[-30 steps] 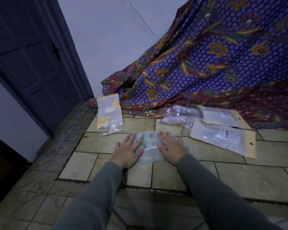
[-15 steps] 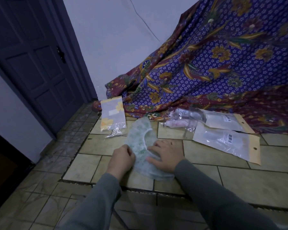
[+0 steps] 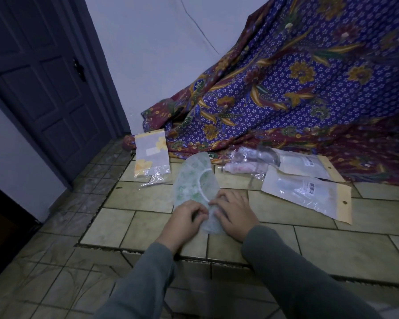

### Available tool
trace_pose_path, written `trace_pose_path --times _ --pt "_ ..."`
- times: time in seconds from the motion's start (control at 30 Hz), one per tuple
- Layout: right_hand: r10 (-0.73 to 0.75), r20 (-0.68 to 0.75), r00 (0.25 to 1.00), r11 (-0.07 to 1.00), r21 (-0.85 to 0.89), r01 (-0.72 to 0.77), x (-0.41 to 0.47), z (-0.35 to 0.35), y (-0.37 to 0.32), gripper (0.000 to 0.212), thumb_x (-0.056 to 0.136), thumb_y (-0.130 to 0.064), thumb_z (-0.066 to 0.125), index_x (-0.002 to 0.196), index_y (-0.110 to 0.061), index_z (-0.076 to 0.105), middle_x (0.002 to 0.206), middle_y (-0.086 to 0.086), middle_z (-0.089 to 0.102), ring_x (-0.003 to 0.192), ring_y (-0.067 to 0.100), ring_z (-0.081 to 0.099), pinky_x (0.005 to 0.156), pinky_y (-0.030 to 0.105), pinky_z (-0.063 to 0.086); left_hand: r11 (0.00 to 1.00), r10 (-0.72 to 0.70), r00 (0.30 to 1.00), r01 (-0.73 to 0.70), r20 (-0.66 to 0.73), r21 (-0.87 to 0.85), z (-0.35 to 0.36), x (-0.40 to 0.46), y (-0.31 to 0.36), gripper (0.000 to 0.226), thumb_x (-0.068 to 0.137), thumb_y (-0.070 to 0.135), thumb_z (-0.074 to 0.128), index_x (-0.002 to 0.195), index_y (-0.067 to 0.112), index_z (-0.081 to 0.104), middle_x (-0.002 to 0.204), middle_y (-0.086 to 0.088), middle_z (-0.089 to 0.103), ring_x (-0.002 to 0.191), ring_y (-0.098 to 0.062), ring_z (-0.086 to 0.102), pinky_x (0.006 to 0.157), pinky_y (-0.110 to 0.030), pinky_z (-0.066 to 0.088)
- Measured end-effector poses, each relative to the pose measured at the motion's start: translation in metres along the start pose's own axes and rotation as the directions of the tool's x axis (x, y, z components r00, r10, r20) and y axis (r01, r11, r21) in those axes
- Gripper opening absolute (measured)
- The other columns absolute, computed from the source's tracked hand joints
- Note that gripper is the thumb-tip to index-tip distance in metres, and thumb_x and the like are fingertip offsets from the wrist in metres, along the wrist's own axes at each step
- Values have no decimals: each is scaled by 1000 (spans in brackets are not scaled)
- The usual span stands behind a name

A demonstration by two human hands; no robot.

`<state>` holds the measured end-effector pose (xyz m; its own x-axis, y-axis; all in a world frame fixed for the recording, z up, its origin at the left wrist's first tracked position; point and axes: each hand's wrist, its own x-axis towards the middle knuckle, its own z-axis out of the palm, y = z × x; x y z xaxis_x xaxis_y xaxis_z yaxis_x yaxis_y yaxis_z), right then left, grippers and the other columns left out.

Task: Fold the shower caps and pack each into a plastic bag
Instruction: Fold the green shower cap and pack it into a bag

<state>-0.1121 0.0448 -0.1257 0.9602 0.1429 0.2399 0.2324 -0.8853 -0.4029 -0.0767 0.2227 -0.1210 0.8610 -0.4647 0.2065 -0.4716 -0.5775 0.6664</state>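
Since the earlier frame both hands have drawn together at the near end of the green shower cap, which now stretches away from them in a long crescent on the tiled floor. Beyond the right hand lie flat plastic bags; beyond the left hand, one packed pouch. Both hands pinch the cap's edge, fingers curled. Folding looks half done; bagging remains.

Door: dark, panelled, upper left of frame.
Wall: pale, top centre.
Patterned cloth: draped, upper right.
Tiled floor: lower half.
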Motion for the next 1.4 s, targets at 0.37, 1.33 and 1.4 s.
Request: trace_pose_path --times 0.37,1.33,1.4 --pt "-256 13 967 966 -28 256 -25 -21 20 34 83 -56 55 90 -29 73 87 -13 62 86 15 52 77 33 44 987 161 985 -159 60 -27 -2 -15 10 23 71 33 82 88 21 73 86 9 62 80 6 55 71 -6 39" --pt "367 12 930 917 165 -364 -11 -14 3 24 89 -48 56 88 -28 70 77 -10 65 79 11 53 95 32 32 968 -245 968 247 48 -35 -6 -3 5 9 79 27 76 77 19 71 73 1 66 65 -8 55 53 -6 38" --pt "402 -5 916 902 175 -395 -11 -12 2 26 86 -49 59 81 -26 70 73 -10 67 77 8 55 94 32 31 972 -224 973 227 48 -56 -6 -3 7 8 79 22 76 81 18 69 68 3 61 62 -7 52 53 -7 37"
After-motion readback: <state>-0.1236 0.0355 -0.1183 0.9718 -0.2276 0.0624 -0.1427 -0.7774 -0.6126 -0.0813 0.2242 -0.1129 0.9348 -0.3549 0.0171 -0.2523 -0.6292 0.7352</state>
